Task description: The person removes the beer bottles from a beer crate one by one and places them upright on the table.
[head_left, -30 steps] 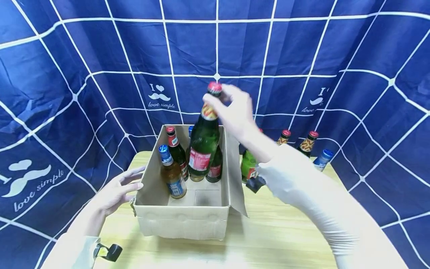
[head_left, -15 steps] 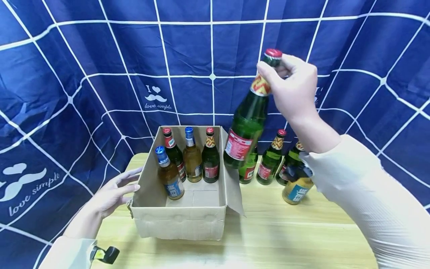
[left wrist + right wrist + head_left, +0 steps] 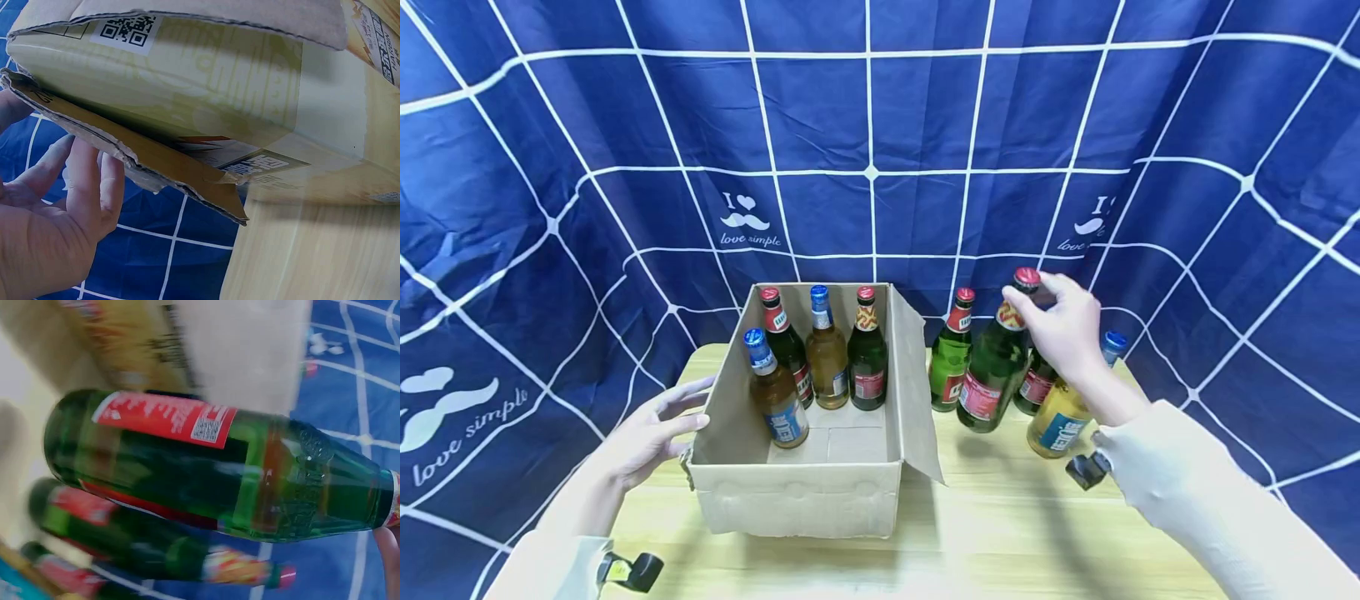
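Observation:
My right hand [image 3: 1063,329] grips the neck of a green beer bottle [image 3: 988,379] with a red cap and a red label. The bottle tilts slightly, its base close over the table, right of the cardboard box [image 3: 797,500]. It fills much of the right wrist view. At the box's left side is my left hand [image 3: 651,437], fingers extended against the outside; the left wrist view shows these fingers at a folded flap [image 3: 137,156]. Inside the box stand a blue-capped brown bottle [image 3: 778,404], a blue-capped amber bottle [image 3: 827,362] and two green bottles with red caps.
Right of the box stand a green bottle [image 3: 951,358] and a yellowish bottle [image 3: 1060,421] with a blue label. Another green bottle [image 3: 1036,387] is partly hidden by the held one. The box's right flap [image 3: 925,400] sticks outward. A blue gridded cloth [image 3: 820,125] hangs behind the table.
My right hand has carried the green bottle from above the box rightward and then down among the bottles on the table. The left hand has stayed at the box's side.

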`<state>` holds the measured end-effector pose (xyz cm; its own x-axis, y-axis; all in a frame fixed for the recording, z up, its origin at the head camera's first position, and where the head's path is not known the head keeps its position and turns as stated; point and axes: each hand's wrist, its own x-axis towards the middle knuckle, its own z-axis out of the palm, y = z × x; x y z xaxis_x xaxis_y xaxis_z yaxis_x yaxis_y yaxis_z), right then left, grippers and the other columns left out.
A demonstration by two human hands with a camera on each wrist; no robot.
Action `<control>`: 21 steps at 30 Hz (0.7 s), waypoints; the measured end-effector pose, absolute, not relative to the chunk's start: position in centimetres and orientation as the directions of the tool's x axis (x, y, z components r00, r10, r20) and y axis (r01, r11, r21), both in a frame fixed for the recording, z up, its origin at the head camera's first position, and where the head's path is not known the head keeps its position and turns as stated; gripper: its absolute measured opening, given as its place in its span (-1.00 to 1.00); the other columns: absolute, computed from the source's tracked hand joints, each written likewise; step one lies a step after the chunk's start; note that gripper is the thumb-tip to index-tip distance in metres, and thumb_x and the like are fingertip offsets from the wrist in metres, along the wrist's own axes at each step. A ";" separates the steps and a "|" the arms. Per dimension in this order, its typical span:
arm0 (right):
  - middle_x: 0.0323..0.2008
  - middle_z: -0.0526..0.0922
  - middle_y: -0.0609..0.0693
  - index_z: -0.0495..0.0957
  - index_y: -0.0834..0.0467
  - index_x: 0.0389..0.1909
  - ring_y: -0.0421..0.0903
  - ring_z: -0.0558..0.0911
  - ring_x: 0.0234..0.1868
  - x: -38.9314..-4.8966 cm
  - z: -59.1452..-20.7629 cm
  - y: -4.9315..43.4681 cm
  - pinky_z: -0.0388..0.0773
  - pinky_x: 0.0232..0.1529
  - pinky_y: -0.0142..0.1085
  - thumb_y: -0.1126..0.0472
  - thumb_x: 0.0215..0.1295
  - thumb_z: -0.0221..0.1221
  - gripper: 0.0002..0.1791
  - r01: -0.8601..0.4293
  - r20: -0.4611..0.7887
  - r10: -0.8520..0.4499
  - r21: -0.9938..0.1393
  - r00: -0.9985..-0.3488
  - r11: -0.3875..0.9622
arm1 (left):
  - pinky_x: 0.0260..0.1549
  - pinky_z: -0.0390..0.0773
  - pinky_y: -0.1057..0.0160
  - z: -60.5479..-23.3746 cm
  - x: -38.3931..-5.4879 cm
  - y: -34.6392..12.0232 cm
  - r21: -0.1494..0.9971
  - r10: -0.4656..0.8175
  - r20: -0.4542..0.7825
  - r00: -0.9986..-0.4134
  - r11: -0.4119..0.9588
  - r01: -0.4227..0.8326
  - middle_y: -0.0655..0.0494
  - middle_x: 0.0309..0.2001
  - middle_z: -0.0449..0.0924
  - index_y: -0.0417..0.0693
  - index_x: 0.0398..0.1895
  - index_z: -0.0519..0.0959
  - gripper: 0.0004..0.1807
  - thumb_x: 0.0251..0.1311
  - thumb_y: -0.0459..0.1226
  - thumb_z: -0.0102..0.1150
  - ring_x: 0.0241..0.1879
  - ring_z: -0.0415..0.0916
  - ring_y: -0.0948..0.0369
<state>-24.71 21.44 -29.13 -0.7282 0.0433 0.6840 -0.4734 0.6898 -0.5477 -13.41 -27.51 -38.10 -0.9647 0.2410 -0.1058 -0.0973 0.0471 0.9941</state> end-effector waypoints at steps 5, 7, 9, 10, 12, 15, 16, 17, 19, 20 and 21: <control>-0.52 0.59 0.13 0.67 0.29 -0.26 -0.16 0.47 -0.47 -24.9 -33.4 23.2 0.29 -0.39 -0.26 0.10 0.14 0.33 -0.69 -0.397 0.633 0.066 -0.559 -0.771 0.728 | -0.11 0.47 0.07 -38.1 -13.4 -27.5 0.995 0.235 -0.099 -0.967 0.056 -0.088 0.13 0.17 0.34 -0.10 0.39 0.22 -0.44 0.32 -0.38 0.02 0.04 0.44 0.29; -0.48 0.60 0.16 0.66 0.30 -0.23 -0.03 0.52 -0.44 -25.1 -34.7 23.7 0.32 -0.36 -0.21 0.12 0.14 0.33 -0.68 -0.378 0.622 0.075 -0.562 -0.779 0.736 | -0.12 0.47 0.08 -38.1 -13.3 -27.5 0.995 0.234 -0.094 -0.968 0.056 -0.084 0.10 0.17 0.33 -0.09 0.39 0.23 -0.44 0.33 -0.38 0.02 0.04 0.44 0.29; -0.44 0.61 0.19 0.65 0.31 -0.20 0.09 0.56 -0.40 -25.3 -35.9 24.1 0.35 -0.34 -0.13 0.13 0.14 0.34 -0.67 -0.363 0.614 0.084 -0.565 -0.785 0.741 | -0.13 0.48 0.09 -38.2 -13.3 -27.5 0.995 0.228 -0.096 -0.969 0.051 -0.086 0.11 0.17 0.33 -0.05 0.38 0.25 -0.45 0.32 -0.40 0.01 0.03 0.45 0.29; -0.41 0.61 0.22 0.64 0.32 -0.19 0.14 0.58 -0.37 -25.4 -36.5 24.3 0.37 -0.32 -0.09 0.14 0.14 0.34 -0.67 -0.356 0.610 0.089 -0.567 -0.787 0.743 | -0.13 0.48 0.09 -38.3 -13.3 -27.5 0.995 0.228 -0.094 -0.969 0.048 -0.086 0.12 0.16 0.34 -0.04 0.37 0.26 -0.46 0.32 -0.40 0.01 0.03 0.46 0.28; -0.35 0.62 0.26 0.63 0.34 -0.16 0.21 0.59 -0.31 -25.5 -37.4 24.7 0.39 -0.28 -0.01 0.15 0.14 0.34 -0.65 -0.340 0.602 0.102 -0.573 -0.792 0.746 | -0.14 0.49 0.10 -38.4 -13.4 -27.5 0.996 0.230 -0.092 -0.969 0.041 -0.085 0.15 0.15 0.35 -0.01 0.36 0.28 -0.47 0.33 -0.41 0.00 0.02 0.46 0.27; -0.31 0.61 0.32 0.61 0.38 -0.14 0.28 0.57 -0.25 -25.7 -38.6 25.2 0.39 -0.23 0.07 0.18 0.13 0.34 -0.63 -0.323 0.595 0.113 -0.575 -0.796 0.751 | -0.15 0.51 0.10 -38.5 -13.4 -27.5 0.996 0.236 -0.089 -0.968 0.032 -0.084 0.18 0.13 0.36 0.02 0.35 0.29 -0.48 0.33 -0.42 0.00 0.02 0.47 0.26; -0.29 0.61 0.33 0.61 0.38 -0.15 0.29 0.57 -0.23 -25.8 -38.8 25.3 0.39 -0.23 0.08 0.18 0.13 0.34 -0.63 -0.319 0.593 0.117 -0.576 -0.797 0.753 | -0.16 0.51 0.10 -38.5 -13.4 -27.5 0.996 0.236 -0.088 -0.968 0.030 -0.084 0.18 0.13 0.37 0.04 0.34 0.30 -0.48 0.33 -0.42 0.00 0.02 0.47 0.26; -0.29 0.60 0.34 0.61 0.39 -0.15 0.31 0.57 -0.23 -25.8 -39.1 25.4 0.38 -0.22 0.10 0.18 0.13 0.34 -0.63 -0.316 0.592 0.120 -0.577 -0.797 0.753 | -0.15 0.51 0.11 -38.5 -13.4 -27.5 0.996 0.238 -0.087 -0.967 0.028 -0.083 0.19 0.13 0.37 0.04 0.34 0.31 -0.48 0.33 -0.42 0.00 0.02 0.47 0.26; -0.27 0.60 0.36 0.60 0.39 -0.15 0.32 0.56 -0.20 -26.0 -39.4 25.5 0.38 -0.20 0.11 0.17 0.13 0.34 -0.62 -0.311 0.592 0.128 -0.581 -0.796 0.752 | -0.15 0.51 0.11 -38.5 -13.4 -27.5 0.997 0.241 -0.083 -0.967 0.022 -0.080 0.21 0.12 0.38 0.06 0.33 0.32 -0.48 0.33 -0.42 -0.01 0.02 0.47 0.26; -0.26 0.60 0.36 0.60 0.39 -0.15 0.32 0.56 -0.20 -26.0 -39.4 25.6 0.38 -0.20 0.11 0.17 0.13 0.34 -0.62 -0.309 0.590 0.131 -0.584 -0.796 0.751 | -0.16 0.51 0.10 -38.4 -13.4 -27.5 0.997 0.242 -0.080 -0.967 0.020 -0.077 0.21 0.12 0.38 0.05 0.33 0.32 -0.49 0.33 -0.43 -0.01 0.02 0.47 0.26; -0.25 0.60 0.36 0.60 0.39 -0.14 0.32 0.56 -0.19 -26.0 -39.5 25.6 0.38 -0.18 0.11 0.16 0.14 0.34 -0.61 -0.308 0.590 0.134 -0.586 -0.797 0.750 | -0.16 0.51 0.11 -38.4 -13.4 -27.6 0.997 0.242 -0.077 -0.967 0.017 -0.075 0.22 0.12 0.39 0.06 0.33 0.32 -0.49 0.33 -0.43 -0.01 0.02 0.48 0.26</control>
